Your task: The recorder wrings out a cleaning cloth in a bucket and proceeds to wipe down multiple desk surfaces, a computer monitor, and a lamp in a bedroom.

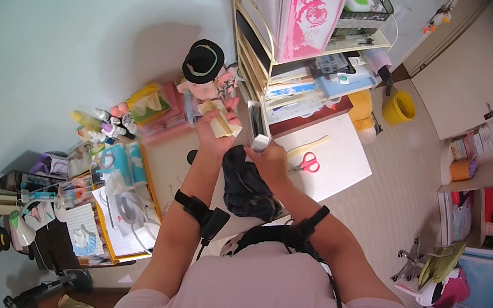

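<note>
My left hand (214, 141) holds a folded piece of cream card or paper (221, 123), with the fingers curled around its far side. In my right hand (272, 163) is a narrow white box (256, 119), open along the top, with something dark inside. The two objects are apart, held side by side above the desk. Just below my hands lies a dark fabric pouch (248, 186), slack and creased. Red-handled scissors (309, 162) and a curved cream strip (309, 146) rest on the white surface to the right of my right hand.
A cream metal shelf rack (270, 67) with papers and a basket stands ahead. A doll in a black hat (203, 61) is beyond my left hand. Bottles (109, 128) and a paper-laden tray (162, 206) are at the left. A yellow bin (399, 108) stands on the floor.
</note>
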A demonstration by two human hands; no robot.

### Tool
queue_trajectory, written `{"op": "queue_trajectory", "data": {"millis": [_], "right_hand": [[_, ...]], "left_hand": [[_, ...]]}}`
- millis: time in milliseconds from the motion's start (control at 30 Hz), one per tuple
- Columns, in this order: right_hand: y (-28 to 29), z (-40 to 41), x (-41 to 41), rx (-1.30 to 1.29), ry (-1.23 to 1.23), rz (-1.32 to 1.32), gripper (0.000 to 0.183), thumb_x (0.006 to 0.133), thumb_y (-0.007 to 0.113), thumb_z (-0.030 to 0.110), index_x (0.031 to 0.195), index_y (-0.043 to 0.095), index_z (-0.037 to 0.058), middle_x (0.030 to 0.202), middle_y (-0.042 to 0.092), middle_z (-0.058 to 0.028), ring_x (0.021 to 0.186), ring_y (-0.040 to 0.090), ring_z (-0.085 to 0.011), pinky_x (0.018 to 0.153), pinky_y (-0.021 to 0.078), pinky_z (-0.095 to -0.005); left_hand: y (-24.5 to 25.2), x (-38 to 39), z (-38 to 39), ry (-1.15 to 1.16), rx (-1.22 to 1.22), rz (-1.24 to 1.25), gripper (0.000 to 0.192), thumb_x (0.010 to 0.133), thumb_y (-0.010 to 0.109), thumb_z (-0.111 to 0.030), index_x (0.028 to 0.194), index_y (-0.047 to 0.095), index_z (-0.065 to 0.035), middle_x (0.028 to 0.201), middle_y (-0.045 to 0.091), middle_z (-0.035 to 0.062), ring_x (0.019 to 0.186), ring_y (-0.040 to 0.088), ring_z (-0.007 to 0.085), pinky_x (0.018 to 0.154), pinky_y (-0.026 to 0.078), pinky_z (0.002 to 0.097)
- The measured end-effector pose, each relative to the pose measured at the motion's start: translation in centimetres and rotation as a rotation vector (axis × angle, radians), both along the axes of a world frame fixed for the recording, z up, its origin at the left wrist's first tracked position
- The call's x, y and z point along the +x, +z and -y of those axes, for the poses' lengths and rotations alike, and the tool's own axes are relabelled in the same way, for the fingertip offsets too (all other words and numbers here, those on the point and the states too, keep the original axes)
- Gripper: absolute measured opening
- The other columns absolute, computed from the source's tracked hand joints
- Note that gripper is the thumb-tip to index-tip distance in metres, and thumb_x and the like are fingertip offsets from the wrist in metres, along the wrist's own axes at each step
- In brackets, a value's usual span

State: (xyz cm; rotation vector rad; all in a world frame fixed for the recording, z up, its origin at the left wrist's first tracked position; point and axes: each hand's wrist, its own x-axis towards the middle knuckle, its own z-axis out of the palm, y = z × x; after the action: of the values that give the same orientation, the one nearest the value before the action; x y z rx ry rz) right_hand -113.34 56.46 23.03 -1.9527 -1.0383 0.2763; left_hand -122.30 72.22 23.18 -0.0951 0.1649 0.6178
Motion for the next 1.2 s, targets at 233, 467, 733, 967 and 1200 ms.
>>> {"op": "queue_trajectory", "data": {"millis": [233,467,733,967,1200], "right_hand": [[-1.0,-7.6,1.4,-0.013,-0.073,0.007,0.048,0.072,0.075,0.014,0.107,0.052,-0.0084,0.072,0.065,-0.0236,0.073,0.065,-0.0419,0.068,0.0528,-0.047],[-2.5,-9.7,0.3,0.2,0.016,-0.073,0.079,0.075,0.069,0.01,0.137,0.025,-0.0099,0.137,0.031,-0.036,0.126,0.034,-0.0515,0.105,0.0334,-0.0456],[-4.9,5.4,-3.5,-0.261,0.521,0.466,0.08,0.077,0.067,0.05,0.14,0.039,0.0088,0.144,0.03,-0.0267,0.132,0.03,-0.0447,0.106,0.026,-0.0551],[-6.1,6.7,-4.0,-0.262,0.784,0.509,0.068,0.067,0.072,0.032,0.13,0.052,0.0148,0.145,0.038,-0.0108,0.129,0.036,-0.0339,0.099,0.033,-0.0486],[-5.3,6.9,-4.0,-0.106,1.025,0.259,0.056,0.056,0.072,0.013,0.111,0.064,0.0164,0.129,0.054,-0.0041,0.11,0.05,-0.0307,0.089,0.0441,-0.0421]], "left_hand": [[0.2,-1.3,1.0,0.007,0.063,-0.041,0.056,0.072,0.054,-0.008,0.125,0.043,0.0088,0.128,0.049,0.0201,0.075,0.051,0.0174,0.072,0.044,0.0321],[2.8,-9.3,5.3,-0.066,0.258,-0.346,0.057,0.075,0.054,-0.012,0.129,0.042,0.0033,0.13,0.049,0.0222,0.073,0.049,0.0154,0.071,0.044,0.0298],[-1.0,-21.0,12.6,0.116,0.451,-1.12,0.047,0.081,0.059,-0.008,0.125,0.046,0.0006,0.106,0.06,0.0129,0.071,0.052,0.0123,0.062,0.043,0.0234],[-4.2,-17.7,9.9,0.383,1.326,-1.992,0.057,0.073,0.075,-0.017,0.121,0.05,0.0007,0.107,0.06,0.018,0.097,0.06,0.0328,0.081,0.051,0.0374],[-6.6,-12.0,5.0,0.29,1.425,-2.055,0.066,0.069,0.081,-0.026,0.119,0.047,0.0001,0.106,0.06,0.0236,0.1,0.059,0.0399,0.085,0.048,0.0451]]}}
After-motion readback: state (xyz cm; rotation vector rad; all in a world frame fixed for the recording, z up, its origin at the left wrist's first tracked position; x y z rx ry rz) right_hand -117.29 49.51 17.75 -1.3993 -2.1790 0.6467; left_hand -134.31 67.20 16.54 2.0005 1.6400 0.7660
